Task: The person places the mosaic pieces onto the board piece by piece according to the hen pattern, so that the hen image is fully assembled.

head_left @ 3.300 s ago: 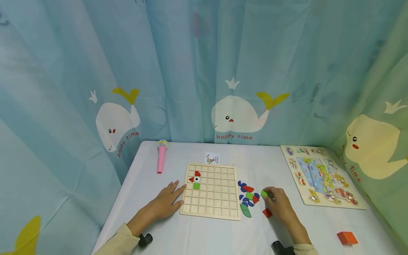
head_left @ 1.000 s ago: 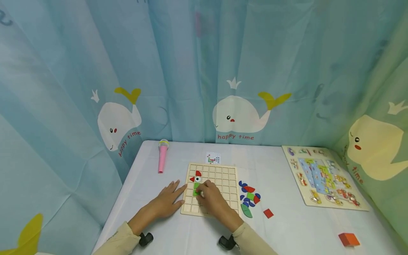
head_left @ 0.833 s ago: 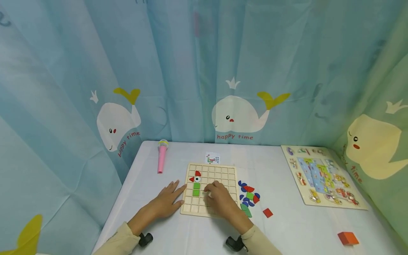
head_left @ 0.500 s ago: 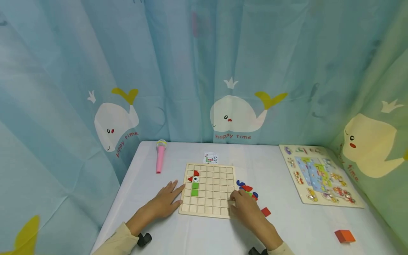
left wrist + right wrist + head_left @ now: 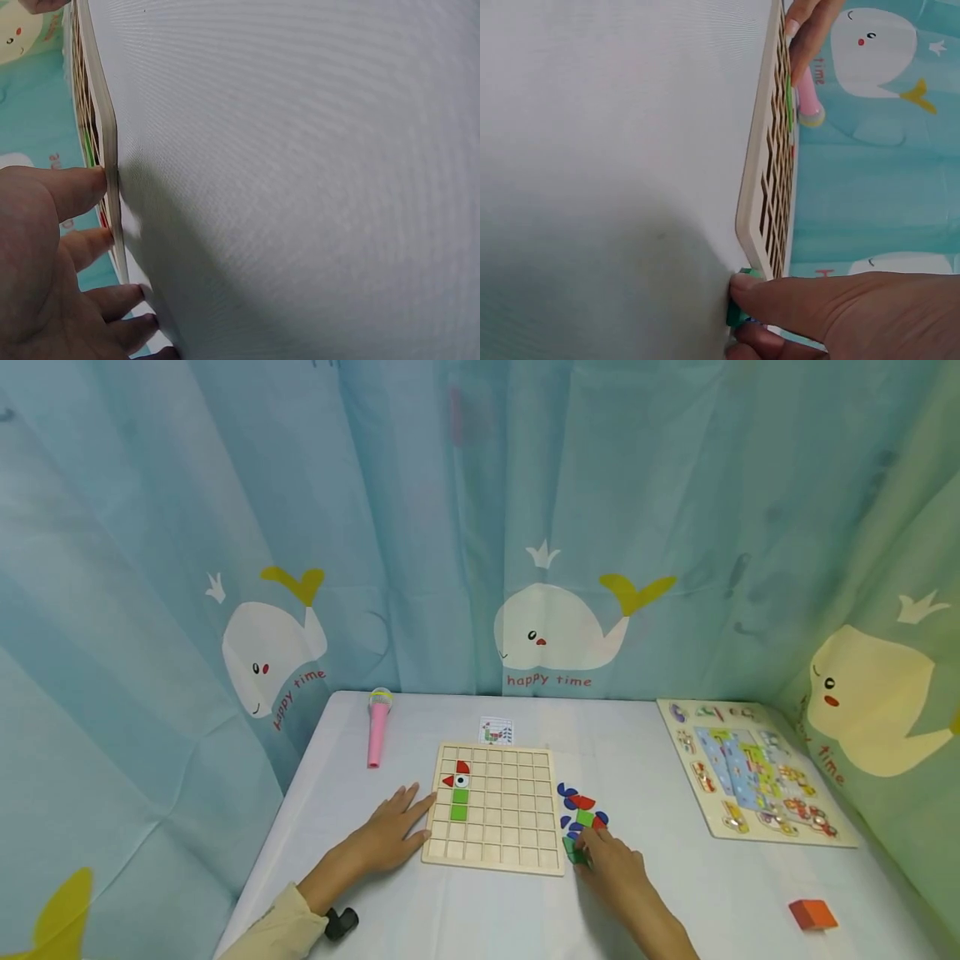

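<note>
Left hand [image 5: 392, 837]: rests on the white table [image 5: 495, 918], fingers straight and spread, grips nothing, touches the left edge of the gridded board [image 5: 517, 836] with thumb and forefinger. Right hand [image 5: 618, 872]: pinches a green piece [image 5: 735, 313] between thumb and fingers, just beside the board's right edge, by the near corner; whether lifted, cannot tell. On the board: eye tile [image 5: 461, 782], with red triangle [image 5: 448, 782] to its left, red quarter-round [image 5: 462, 767] above and two green squares [image 5: 460, 796] in line below. Right of the board: loose cluster of coloured pieces [image 5: 584, 802]. Behind it: picture card [image 5: 497, 731]. Farther off: pink microphone [image 5: 377, 735] at left, picture puzzle [image 5: 723, 827] and orange block [image 5: 812, 914] at right
</note>
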`<state>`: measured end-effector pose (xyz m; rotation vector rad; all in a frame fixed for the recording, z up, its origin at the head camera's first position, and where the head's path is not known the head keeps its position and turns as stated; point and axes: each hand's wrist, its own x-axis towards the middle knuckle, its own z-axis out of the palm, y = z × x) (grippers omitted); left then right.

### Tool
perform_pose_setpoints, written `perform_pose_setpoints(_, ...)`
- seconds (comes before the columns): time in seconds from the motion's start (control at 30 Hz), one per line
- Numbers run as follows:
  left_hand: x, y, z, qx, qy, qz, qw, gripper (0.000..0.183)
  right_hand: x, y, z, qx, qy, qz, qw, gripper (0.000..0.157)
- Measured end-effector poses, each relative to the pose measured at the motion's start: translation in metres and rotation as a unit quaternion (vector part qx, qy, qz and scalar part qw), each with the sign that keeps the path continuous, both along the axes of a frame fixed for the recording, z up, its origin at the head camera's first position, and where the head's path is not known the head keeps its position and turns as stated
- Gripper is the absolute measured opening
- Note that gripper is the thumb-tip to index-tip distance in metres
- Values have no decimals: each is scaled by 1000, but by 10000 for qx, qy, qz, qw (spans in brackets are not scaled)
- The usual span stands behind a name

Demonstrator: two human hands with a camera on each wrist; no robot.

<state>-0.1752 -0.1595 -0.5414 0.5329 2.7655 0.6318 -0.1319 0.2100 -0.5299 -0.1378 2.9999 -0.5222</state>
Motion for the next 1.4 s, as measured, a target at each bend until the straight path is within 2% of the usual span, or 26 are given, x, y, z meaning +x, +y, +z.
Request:
perform_pose_setpoints(0.13,1,0,0,51,-25,3,10000,61,4,-1,1,-19,56,7,10000,25)
perform_pose_setpoints(0.33,1,-1,-1,51,37,-14,10000,61,12,-1,-1,70,362,228,9991,26)
perform_pose_setpoints(0.53,1,-1,-1,51,42,-10,10000,61,17,-3,-4,-154,635,352,9972,29)
perform_pose_setpoints(0.8,0,-1,-3,35,56,-29,10000,62,17,-2,-8,-358,325,261,9985,23)
perform_pose_setpoints(0.97,0,-1,-3,35,68,-17,10000,62,18,0,-7,-465,445,331,9974,22)
perform_pose_setpoints(1.23,-1,-2,-6,94,27,-20,10000,63,7,-4,-1,-608,671,330,9953,19)
perform_pose_setpoints(1.4,-1,-2,-6,22,72,-13,10000,63,-2,-26,-2,-853,983,683,9891,18)
